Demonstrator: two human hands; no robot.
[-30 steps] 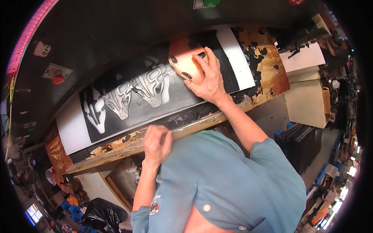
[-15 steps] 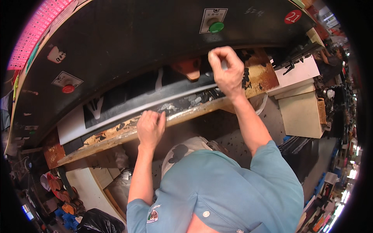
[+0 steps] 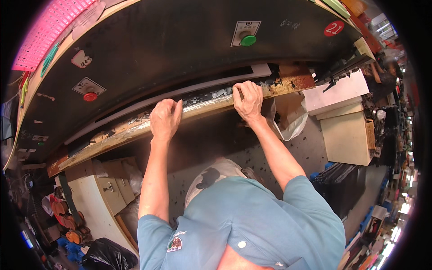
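The dark machine housing (image 3: pixel 180 49) fills the upper part of the view, curving from the left edge to the upper right. It carries a green button (image 3: pixel 248 40), a red button (image 3: pixel 90 96) and a round red tag (image 3: pixel 334 29) on its face.

Below it runs the worn wooden bench (image 3: pixel 112 137), its front edge chipped and stained. A long black-and-white sheet (image 3: pixel 180 95) lies flat on the bench, under the housing's lip. Its long axis follows the bench's front edge, from lower left to upper right, with its white end (image 3: pixel 261 70) pointing toward the bench's right end.

The right hand (image 3: pixel 248 100) grips the front edge near the bench's right end, fingers curled over the edge beside the sheet. The left hand (image 3: pixel 165 119) is clenched on the same front edge near its middle, fingers together. Whether either hand pinches the sheet itself cannot be told.

A white bag (image 3: pixel 288 121) hangs below the bench's right end.
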